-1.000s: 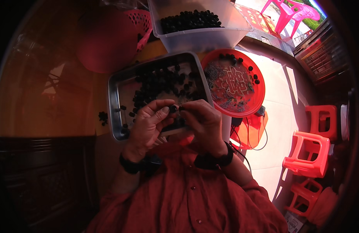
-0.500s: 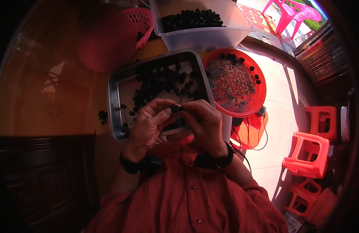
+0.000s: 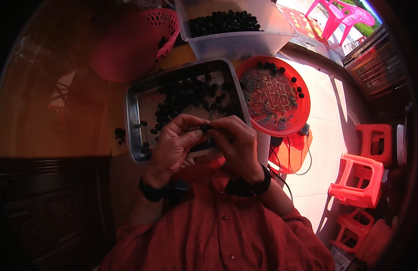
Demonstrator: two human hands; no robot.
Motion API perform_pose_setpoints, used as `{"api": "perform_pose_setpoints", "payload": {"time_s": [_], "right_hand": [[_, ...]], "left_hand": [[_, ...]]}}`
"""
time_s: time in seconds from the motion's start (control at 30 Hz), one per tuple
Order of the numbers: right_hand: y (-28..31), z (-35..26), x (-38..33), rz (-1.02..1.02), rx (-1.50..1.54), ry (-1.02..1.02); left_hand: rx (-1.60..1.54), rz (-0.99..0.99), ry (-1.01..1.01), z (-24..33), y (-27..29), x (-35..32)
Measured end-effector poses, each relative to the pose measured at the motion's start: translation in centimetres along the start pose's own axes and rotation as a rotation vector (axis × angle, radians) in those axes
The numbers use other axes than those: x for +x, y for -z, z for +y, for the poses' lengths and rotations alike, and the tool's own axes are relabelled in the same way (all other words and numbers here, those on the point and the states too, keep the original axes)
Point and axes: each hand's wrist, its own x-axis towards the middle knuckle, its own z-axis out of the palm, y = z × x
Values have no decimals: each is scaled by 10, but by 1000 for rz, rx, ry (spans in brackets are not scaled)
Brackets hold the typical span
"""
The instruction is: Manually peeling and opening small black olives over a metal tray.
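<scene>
Left fingers (image 3: pixel 190 119) pinch; right fingers (image 3: pixel 230 123) pinch beside them.

Dark piece (image 3: pixel 205 128) between left hand (image 3: pixel 172 145) and right hand (image 3: pixel 239 143): mostly covered, details too small for telling. Tray (image 3: pixel 143 100): near rim partly behind hands. Box (image 3: pixel 245 44) (also chair (image 3: pixel 336 19)) cut by upper edge.

Head cam, L of a side-by-side pair, wide fisheye, view upright: looks steeply down past the red shirt front (image 3: pixel 218 217) at L grip (image 3: pixel 171 144) & R grip (image 3: pixel 239 142), close up, nr mid-frame; metal tray (image 3: pixel 239 90) just beyond; pink chair (image 3: pixel 357 17) far off, upper R.
</scene>
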Motion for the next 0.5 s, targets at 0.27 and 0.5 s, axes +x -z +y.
{"api": "perform_pose_setpoints", "payload": {"time_s": [0.27, 0.5], "right_hand": [[1, -1, 0, -45, 319, -272], [12, 1, 3, -116, 616, -542]], "left_hand": [[77, 1, -82, 0, -4, -1], [135, 22, -126, -1, -8, 1]]}}
